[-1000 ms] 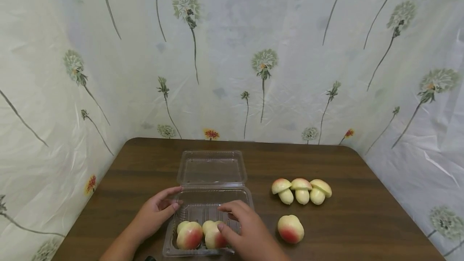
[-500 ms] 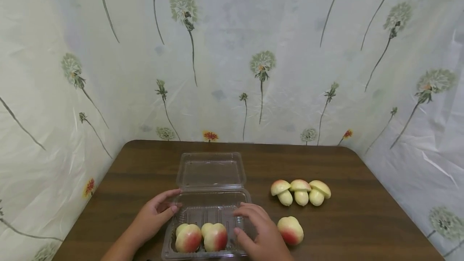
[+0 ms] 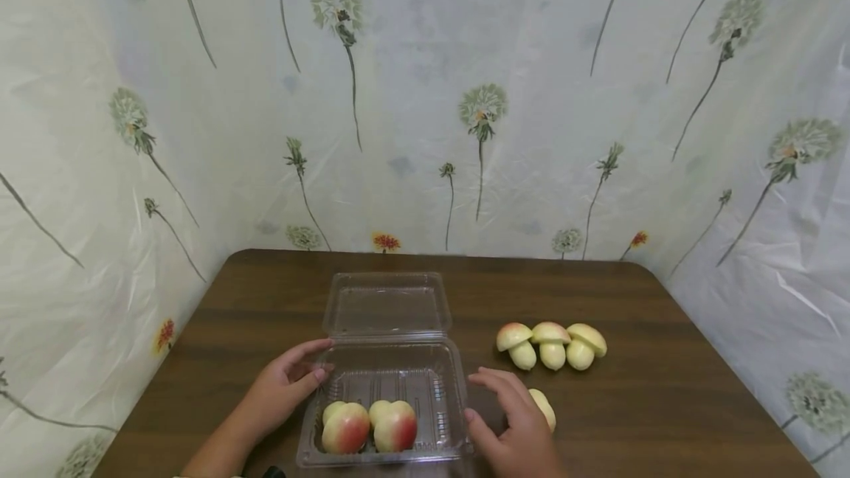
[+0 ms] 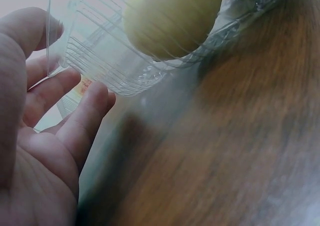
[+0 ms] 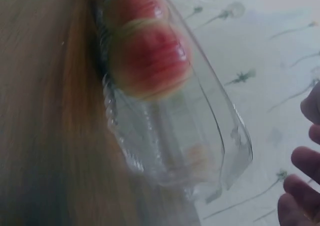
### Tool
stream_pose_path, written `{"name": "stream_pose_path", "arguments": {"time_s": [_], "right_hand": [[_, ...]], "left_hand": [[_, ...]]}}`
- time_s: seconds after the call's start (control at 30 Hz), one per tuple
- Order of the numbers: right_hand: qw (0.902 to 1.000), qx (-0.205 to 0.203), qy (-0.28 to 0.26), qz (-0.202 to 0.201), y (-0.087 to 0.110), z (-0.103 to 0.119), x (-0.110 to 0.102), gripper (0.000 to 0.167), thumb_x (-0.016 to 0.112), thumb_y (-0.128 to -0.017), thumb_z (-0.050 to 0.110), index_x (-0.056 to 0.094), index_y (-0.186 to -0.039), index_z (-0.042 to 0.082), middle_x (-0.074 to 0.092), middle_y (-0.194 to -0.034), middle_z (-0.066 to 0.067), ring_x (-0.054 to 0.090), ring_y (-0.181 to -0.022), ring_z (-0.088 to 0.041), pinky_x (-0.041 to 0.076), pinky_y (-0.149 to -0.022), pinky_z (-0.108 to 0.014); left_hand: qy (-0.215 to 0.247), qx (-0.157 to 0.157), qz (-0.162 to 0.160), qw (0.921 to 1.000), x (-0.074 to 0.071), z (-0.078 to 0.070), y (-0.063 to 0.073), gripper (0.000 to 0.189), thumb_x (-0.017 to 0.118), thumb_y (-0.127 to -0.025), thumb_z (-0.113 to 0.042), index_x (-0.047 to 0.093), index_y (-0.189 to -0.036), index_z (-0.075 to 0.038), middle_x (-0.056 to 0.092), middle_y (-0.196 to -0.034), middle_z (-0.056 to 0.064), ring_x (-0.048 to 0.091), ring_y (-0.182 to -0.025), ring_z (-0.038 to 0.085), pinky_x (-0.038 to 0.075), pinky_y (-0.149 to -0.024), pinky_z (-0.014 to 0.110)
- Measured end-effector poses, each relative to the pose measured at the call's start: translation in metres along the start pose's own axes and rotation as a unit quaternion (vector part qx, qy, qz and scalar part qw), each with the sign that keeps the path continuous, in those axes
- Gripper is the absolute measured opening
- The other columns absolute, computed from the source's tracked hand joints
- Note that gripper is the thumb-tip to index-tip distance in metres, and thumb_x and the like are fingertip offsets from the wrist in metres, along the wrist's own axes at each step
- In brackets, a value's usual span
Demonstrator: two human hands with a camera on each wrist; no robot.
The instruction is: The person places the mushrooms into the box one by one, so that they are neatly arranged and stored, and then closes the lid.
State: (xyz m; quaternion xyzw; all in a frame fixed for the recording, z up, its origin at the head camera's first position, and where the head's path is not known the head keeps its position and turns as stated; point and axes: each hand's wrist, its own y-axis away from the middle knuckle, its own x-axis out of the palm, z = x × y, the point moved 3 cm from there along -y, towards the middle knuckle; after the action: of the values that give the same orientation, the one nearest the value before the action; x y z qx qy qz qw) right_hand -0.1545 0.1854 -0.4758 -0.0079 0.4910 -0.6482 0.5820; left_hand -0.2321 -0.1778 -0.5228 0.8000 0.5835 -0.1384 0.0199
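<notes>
A clear plastic clamshell box (image 3: 425,397) stands with its lid (image 3: 388,305) laid back. Two yellow toy mushrooms with red-tinged caps lie along its near side, the left mushroom (image 3: 345,428) and the right mushroom (image 3: 395,426). At the box's far left corner my left hand (image 3: 279,393) holds the rim, thumb and fingers about it; the left wrist view shows the fingers (image 4: 87,116) against the plastic. My right hand (image 3: 511,419) hovers right of the box with loosely bent fingers and nothing in them. It partly covers another mushroom (image 3: 544,410) on the table.
Farther back on the right, three mushrooms stand in a row, the middle mushroom (image 3: 551,345) among them. They lie on a dark brown wooden table (image 3: 637,404). A dandelion-patterned sheet (image 3: 405,94) rises behind the table and along both sides.
My right hand has moved right, from above the right mushroom in the box, across the rim, to the loose mushroom on the table. My left hand has stayed at the box's corner.
</notes>
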Motion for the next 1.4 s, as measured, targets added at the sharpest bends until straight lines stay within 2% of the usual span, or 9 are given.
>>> {"name": "stream_pose_path", "arguments": {"time_s": [0.27, 0.43, 0.6, 0.67, 0.83, 0.97, 1.23, 1.4], "right_hand": [[0.9996, 0.014, 0.022, -0.014, 0.005, -0.014, -0.009, 0.053, 0.088, -0.074, 0.002, 0.070, -0.123, 0.014, 0.068, -0.127, -0.002, 0.058, -0.127, -0.023, 0.031, -0.110, -0.009], [0.9991, 0.012, 0.031, -0.028, 0.005, -0.019, -0.015, 0.057, 0.089, -0.072, 0.001, 0.070, -0.124, 0.013, 0.069, -0.125, -0.003, 0.057, -0.126, -0.020, 0.030, -0.109, -0.005], [0.9981, 0.010, 0.046, -0.040, 0.005, -0.024, -0.021, 0.058, 0.090, -0.069, 0.000, 0.070, -0.123, 0.010, 0.069, -0.123, -0.005, 0.056, -0.121, -0.015, 0.031, -0.105, -0.006], [0.9968, 0.031, 0.063, -0.038, 0.007, -0.026, -0.023, 0.057, 0.091, -0.070, 0.003, 0.071, -0.122, 0.011, 0.069, -0.124, -0.005, 0.056, -0.117, -0.015, 0.034, -0.101, -0.011], [0.9886, 0.111, 0.100, -0.016, 0.010, -0.032, -0.025, 0.053, 0.092, -0.073, 0.013, 0.070, -0.121, 0.012, 0.068, -0.123, -0.008, 0.057, -0.116, -0.028, 0.040, -0.095, -0.038], [0.9810, 0.154, 0.119, 0.009, 0.013, -0.037, -0.027, 0.054, 0.092, -0.075, 0.019, 0.069, -0.124, 0.010, 0.066, -0.124, -0.010, 0.057, -0.116, -0.034, 0.045, -0.092, -0.052], [0.9669, 0.218, 0.120, 0.058, 0.017, -0.048, -0.027, 0.065, 0.092, -0.080, 0.031, 0.064, -0.135, 0.009, 0.060, -0.133, -0.018, 0.055, -0.120, -0.041, 0.050, -0.091, -0.059], [0.9588, 0.248, 0.113, 0.082, 0.018, -0.054, -0.027, 0.071, 0.092, -0.080, 0.038, 0.062, -0.137, 0.007, 0.059, -0.134, -0.021, 0.057, -0.121, -0.042, 0.050, -0.093, -0.058]], "left_hand": [[0.003, 0.000, 0.003, 1.0000, 0.000, 0.000, 0.000, 0.049, 0.067, -0.104, -0.018, 0.053, -0.150, -0.008, 0.050, -0.158, 0.016, 0.066, -0.127, 0.024, 0.054, -0.098, 0.021], [0.000, 0.008, -0.002, 1.0000, -0.003, -0.003, -0.001, 0.048, 0.066, -0.104, -0.016, 0.054, -0.149, -0.008, 0.050, -0.157, 0.017, 0.068, -0.123, 0.016, 0.055, -0.097, 0.021], [-0.003, 0.012, -0.003, 0.9999, -0.004, -0.004, -0.003, 0.047, 0.066, -0.104, -0.014, 0.054, -0.149, -0.007, 0.050, -0.157, 0.018, 0.068, -0.124, 0.016, 0.055, -0.098, 0.020], [-0.004, 0.009, -0.004, 0.9999, -0.003, -0.003, -0.003, 0.047, 0.067, -0.104, -0.014, 0.054, -0.149, -0.007, 0.050, -0.157, 0.018, 0.068, -0.124, 0.018, 0.055, -0.098, 0.020], [-0.004, -0.013, -0.007, 0.9999, -0.001, 0.000, 0.000, 0.048, 0.068, -0.104, -0.018, 0.055, -0.149, -0.011, 0.052, -0.157, 0.014, 0.068, -0.124, 0.021, 0.055, -0.097, 0.021], [-0.004, -0.030, -0.008, 0.9995, 0.000, 0.001, 0.001, 0.049, 0.068, -0.104, -0.021, 0.055, -0.150, -0.014, 0.053, -0.156, 0.012, 0.068, -0.124, 0.019, 0.055, -0.096, 0.021], [-0.011, -0.018, -0.011, 0.9997, -0.001, 0.002, 0.000, 0.047, 0.068, -0.104, -0.019, 0.056, -0.149, -0.014, 0.053, -0.157, 0.011, 0.068, -0.123, 0.020, 0.055, -0.096, 0.021], [-0.011, -0.020, -0.007, 0.9997, -0.001, 0.003, 0.000, 0.047, 0.068, -0.104, -0.020, 0.055, -0.149, -0.014, 0.052, -0.157, 0.011, 0.068, -0.124, 0.022, 0.055, -0.097, 0.021]]}}
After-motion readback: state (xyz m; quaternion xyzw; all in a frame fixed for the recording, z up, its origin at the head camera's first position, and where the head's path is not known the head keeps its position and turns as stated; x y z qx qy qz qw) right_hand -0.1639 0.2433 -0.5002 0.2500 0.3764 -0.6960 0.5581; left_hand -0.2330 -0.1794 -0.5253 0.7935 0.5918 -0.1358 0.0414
